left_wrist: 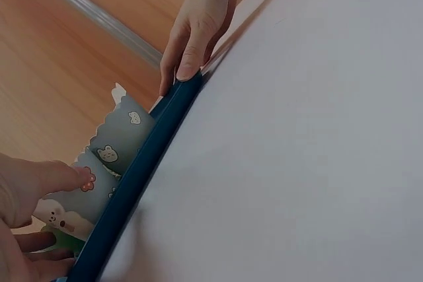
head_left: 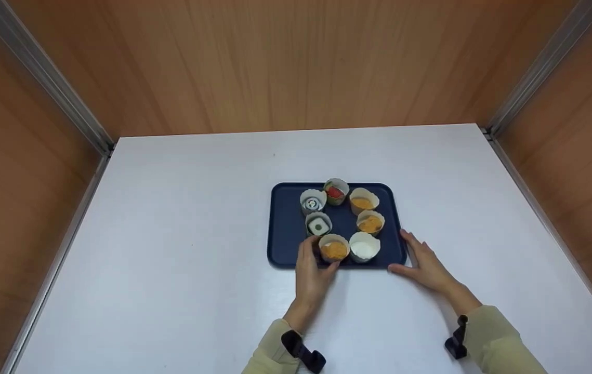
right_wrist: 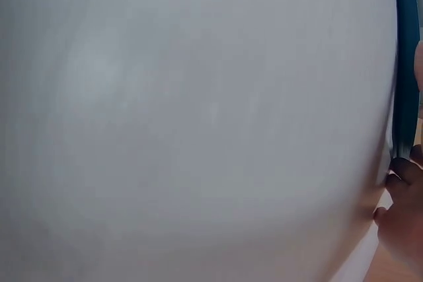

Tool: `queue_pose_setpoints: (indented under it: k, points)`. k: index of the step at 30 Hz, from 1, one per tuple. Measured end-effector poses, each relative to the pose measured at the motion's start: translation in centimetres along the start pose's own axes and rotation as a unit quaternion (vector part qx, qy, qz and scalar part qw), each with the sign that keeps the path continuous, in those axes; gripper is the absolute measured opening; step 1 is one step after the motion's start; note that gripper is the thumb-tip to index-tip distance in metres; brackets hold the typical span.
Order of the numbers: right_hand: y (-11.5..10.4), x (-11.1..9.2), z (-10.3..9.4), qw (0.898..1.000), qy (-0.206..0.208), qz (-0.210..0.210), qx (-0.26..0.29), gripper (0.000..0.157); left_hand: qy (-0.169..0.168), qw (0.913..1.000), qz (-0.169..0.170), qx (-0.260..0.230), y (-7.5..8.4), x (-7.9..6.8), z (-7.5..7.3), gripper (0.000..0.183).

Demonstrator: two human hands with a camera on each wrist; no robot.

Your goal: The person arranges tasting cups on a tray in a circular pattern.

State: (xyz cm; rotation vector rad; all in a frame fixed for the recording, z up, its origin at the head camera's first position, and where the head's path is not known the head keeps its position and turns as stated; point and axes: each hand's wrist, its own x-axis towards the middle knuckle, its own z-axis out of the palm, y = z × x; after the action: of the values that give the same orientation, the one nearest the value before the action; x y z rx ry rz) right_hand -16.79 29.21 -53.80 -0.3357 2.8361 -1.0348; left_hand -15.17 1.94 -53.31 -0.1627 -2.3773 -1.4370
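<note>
A dark blue tray (head_left: 288, 249) carries several paper baking cups set in a ring. My left hand (head_left: 311, 275) holds the front cup with orange contents (head_left: 334, 249), thumb on its near side and fingers on its left. In the left wrist view this printed cup (left_wrist: 99, 193) stands inside the tray rim, under the thumb. Beside it is a cup with a white inside (head_left: 365, 246). My right hand (head_left: 428, 270) grips the tray's front right corner, thumb on the front edge and fingers along the right side.
Farther back on the tray are cups with a white square piece (head_left: 318, 226), a round patterned piece (head_left: 313, 201), a red piece (head_left: 336, 192) and orange pieces (head_left: 370, 223). The white table (head_left: 171, 234) is bounded by wooden panels (head_left: 296, 62) at the back and sides.
</note>
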Motion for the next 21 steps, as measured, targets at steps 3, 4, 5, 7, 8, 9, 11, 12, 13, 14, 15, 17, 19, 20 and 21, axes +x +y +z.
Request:
queue_pose_setpoints:
  k: [3,4,5,7,8,9,11,12,13,14,15,17,19,20,21]
  points:
    - [-0.1,0.0,0.0,1.0,-0.003,0.001,0.001,0.092,-0.01,0.9999,0.007,0.01,-0.2,-0.1,-0.6,0.065]
    - [-0.1,0.1,0.0,1.0,-0.004,0.002,0.001,0.092,-0.016,0.9997,0.008,0.014,-0.3,-0.1,-0.8,0.065]
    - [-0.2,0.1,0.0,1.0,-0.006,0.004,0.0,0.092,-0.021,0.9996,0.007,0.02,-0.3,-0.1,-1.0,0.064]
    - [-0.2,0.2,-0.1,1.0,-0.01,0.006,-0.001,0.092,-0.034,0.9989,0.002,0.031,-0.4,-0.1,-1.5,0.063]
    - [-0.3,0.2,-0.2,1.0,-0.012,0.007,-0.001,0.092,-0.041,0.9984,-0.001,0.038,-0.4,-0.1,-1.7,0.062]
    - [-0.3,0.2,-0.2,1.0,-0.013,0.006,-0.001,0.092,-0.049,0.9978,-0.003,0.044,-0.4,-0.1,-1.8,0.062]
    - [-0.4,0.2,-0.4,1.0,-0.015,0.007,0.0,0.092,-0.061,0.9964,-0.002,0.059,-0.5,-0.1,-2.2,0.06]
    - [-0.4,0.2,-0.4,1.0,-0.017,0.01,0.001,0.092,-0.067,0.9956,0.002,0.066,-0.5,-0.2,-2.3,0.059]
    - [-0.5,0.2,-0.5,1.0,-0.018,0.012,0.002,0.091,-0.072,0.9947,0.008,0.072,-0.6,-0.2,-2.5,0.058]
    - [-0.5,0.2,-0.6,1.0,-0.018,0.017,0.005,0.09,-0.076,0.9937,0.014,0.08,-0.7,-0.3,-2.6,0.058]
    - [-0.6,0.2,-0.6,1.0,-0.018,0.021,0.01,0.089,-0.079,0.9927,0.022,0.088,-0.8,-0.3,-2.8,0.058]
    - [-0.7,0.1,-0.7,0.999,-0.017,0.029,0.019,0.087,-0.084,0.9907,0.038,0.1,-1.0,-0.3,-3.2,0.057]
    - [-0.8,0.0,-0.8,0.999,-0.009,0.03,0.028,0.084,-0.089,0.9888,0.045,0.111,-1.2,-0.3,-3.6,0.057]
    - [-0.8,0.0,-0.9,0.999,-0.004,0.03,0.031,0.083,-0.091,0.9877,0.05,0.117,-1.3,-0.3,-3.9,0.058]
    - [-0.9,-0.1,-0.9,0.999,0.002,0.027,0.031,0.081,-0.094,0.9867,0.052,0.122,-1.5,-0.2,-4.1,0.058]
